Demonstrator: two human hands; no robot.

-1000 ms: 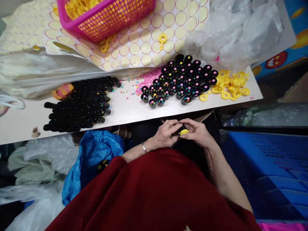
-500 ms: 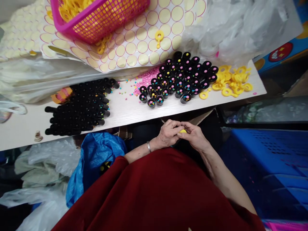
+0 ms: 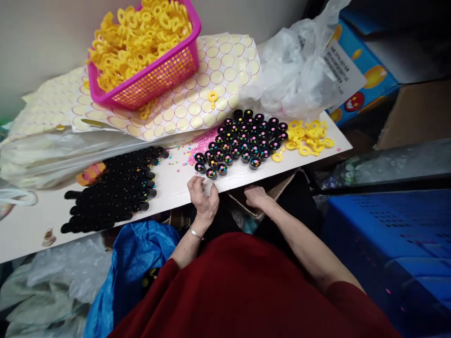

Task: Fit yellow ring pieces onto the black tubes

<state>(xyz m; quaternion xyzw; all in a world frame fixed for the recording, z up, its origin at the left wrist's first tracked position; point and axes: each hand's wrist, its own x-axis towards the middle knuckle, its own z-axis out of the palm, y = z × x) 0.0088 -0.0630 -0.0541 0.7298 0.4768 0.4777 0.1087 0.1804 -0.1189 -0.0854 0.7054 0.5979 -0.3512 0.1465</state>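
My right hand (image 3: 257, 195) reaches below the table's (image 3: 171, 188) front edge, fingers hidden (gripping or not, I cannot tell). My left hand (image 3: 205, 201), fingers loosely curled around nothing visible, is at that edge. Just beyond, black cups (image 3: 244, 146) stand mouth-up, crowded on the table; a careless knuckle could topple one, scattering its coloured beads (image 3: 211, 173). Toward the table's right end, heaped yellow rings (image 3: 312, 134) could slide off if bumped.
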